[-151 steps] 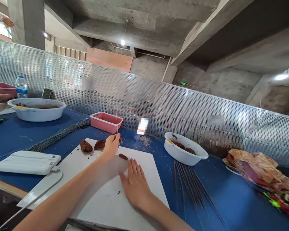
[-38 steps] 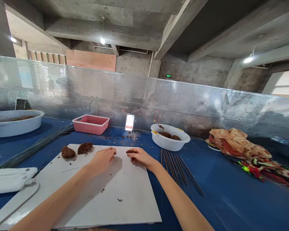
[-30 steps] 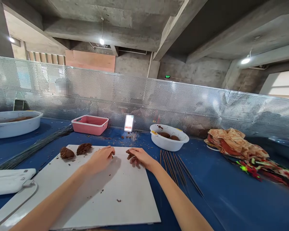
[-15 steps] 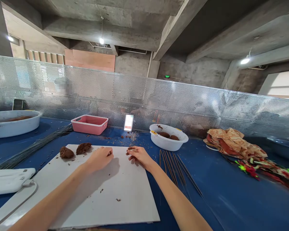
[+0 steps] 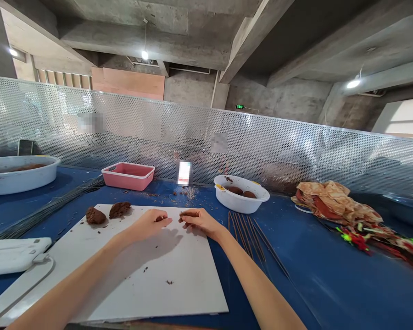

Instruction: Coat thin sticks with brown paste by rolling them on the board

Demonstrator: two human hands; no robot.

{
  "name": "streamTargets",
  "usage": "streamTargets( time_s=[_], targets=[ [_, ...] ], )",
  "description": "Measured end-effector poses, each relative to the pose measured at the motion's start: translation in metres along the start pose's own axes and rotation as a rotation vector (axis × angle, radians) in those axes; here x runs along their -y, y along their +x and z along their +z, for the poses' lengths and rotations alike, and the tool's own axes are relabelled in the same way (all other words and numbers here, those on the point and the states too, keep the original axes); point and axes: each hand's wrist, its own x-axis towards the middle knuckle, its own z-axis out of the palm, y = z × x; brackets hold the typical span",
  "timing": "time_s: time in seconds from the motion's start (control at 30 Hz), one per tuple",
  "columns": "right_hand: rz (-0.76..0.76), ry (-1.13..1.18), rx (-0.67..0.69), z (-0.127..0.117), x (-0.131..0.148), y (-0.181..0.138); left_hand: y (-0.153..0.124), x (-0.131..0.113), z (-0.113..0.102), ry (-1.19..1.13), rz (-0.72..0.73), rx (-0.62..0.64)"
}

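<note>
My left hand [image 5: 150, 224] and my right hand [image 5: 200, 222] hover close together above a white cutting board [image 5: 141, 279], fingers curled. My right fingers pinch a small roll of brown paste [image 5: 188, 213]. A small brown bit [image 5: 160, 219] shows in my left fingertips. Further left on the board lie two brown paste lumps [image 5: 95, 215] [image 5: 119, 210], apart from both hands. Crumbs are scattered over the board.
Thin dark sticks [image 5: 249, 240] lie right of the board, and a wire bundle [image 5: 51, 202] left of it. A white bowl of brown lumps [image 5: 241, 195], a pink tray [image 5: 128, 177], a larger bowl [image 5: 20, 173], a white power bank [image 5: 12, 255] and patterned cloth [image 5: 333, 205] share the blue table.
My right hand has picked up the small brown piece from the board. My left hand has moved right, closer to it. The view has shifted only slightly.
</note>
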Motion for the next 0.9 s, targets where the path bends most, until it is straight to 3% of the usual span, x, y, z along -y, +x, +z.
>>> streamTargets(
  time_s=[0.13, 0.47, 0.9],
  targets=[
    [0.007, 0.031, 0.060, -0.004, 0.002, -0.003, -0.005, -0.005, 0.000, 0.017, 0.007, -0.011],
    [0.008, 0.027, 0.028, -0.005, 0.001, -0.001, -0.009, -0.015, 0.000, 0.046, -0.019, -0.072],
    [0.013, -0.046, 0.046, -0.001, 0.009, -0.007, -0.006, -0.006, 0.007, 0.021, -0.010, -0.045]
  ],
)
